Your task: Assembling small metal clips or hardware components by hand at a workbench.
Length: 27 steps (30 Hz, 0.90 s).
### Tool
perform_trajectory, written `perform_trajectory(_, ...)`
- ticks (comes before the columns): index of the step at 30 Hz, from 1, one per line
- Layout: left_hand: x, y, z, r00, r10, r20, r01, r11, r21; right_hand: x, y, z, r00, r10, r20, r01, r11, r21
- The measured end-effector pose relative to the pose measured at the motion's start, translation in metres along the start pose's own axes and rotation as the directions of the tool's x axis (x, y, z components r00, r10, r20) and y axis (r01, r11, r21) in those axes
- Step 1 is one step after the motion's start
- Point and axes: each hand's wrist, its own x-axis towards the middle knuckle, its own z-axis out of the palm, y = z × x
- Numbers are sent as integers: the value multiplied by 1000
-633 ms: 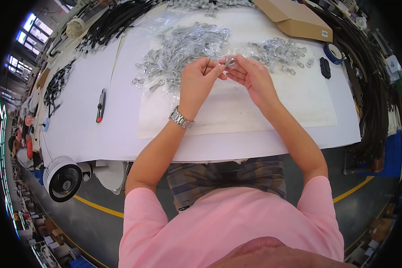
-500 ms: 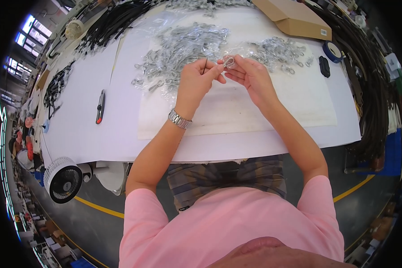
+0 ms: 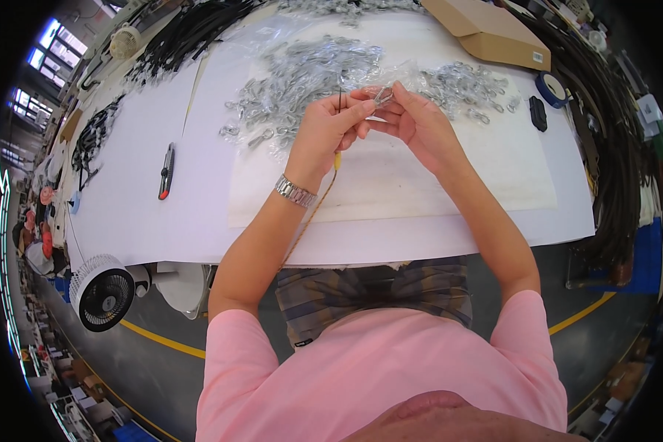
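Observation:
Over the middle of the table, my hands meet at a small silvery metal clip (image 3: 382, 95), with clear plastic film around it. My right hand (image 3: 418, 124) pinches the clip between thumb and fingers. Closed beside it, my left hand (image 3: 330, 131) has its thumb and fingertips against the clip's lower end. A thin dark pointed tool (image 3: 340, 101) sticks up from the left hand. Below that hand show a yellow end (image 3: 337, 160) and a yellow-brown cord (image 3: 309, 221) running down along the forearm; whether they join the tool is hidden by the hand.
Just beyond my hands lies a big pile of plastic-wrapped metal clips (image 3: 309, 66); a smaller pile (image 3: 457, 85) is on the right. A utility knife (image 3: 167, 171) rests at left. A cardboard box (image 3: 486, 33), blue tape roll (image 3: 551, 88) and black object (image 3: 538, 112) occupy the far right.
The yellow end and cord now show below my left hand. My right thumb and fingers have shifted on the clip, which sits slightly higher and further right.

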Motion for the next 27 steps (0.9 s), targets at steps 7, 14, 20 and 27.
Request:
perform_trajectory(7, 0, 2, 1, 998, 62, -2, -62, 997, 53, 1, 1, -4, 999, 3, 49, 0, 999, -44)
perform_trajectory(14, -3, 13, 3, 997, 25, 76, -29, 998, 56, -2, 11, -6, 997, 39, 71, -37, 999, -29)
perform_trajectory(20, 3, 22, -18, 994, 105, 29, -108, 983, 148, -4, -2, -2, 997, 46, 54, -41, 996, -83)
perform_trajectory(27, 0, 16, -8, 980, 17, 199, -20, 1000, 10, -6, -6, -9, 931, 293, 219, -276, 955, -107)
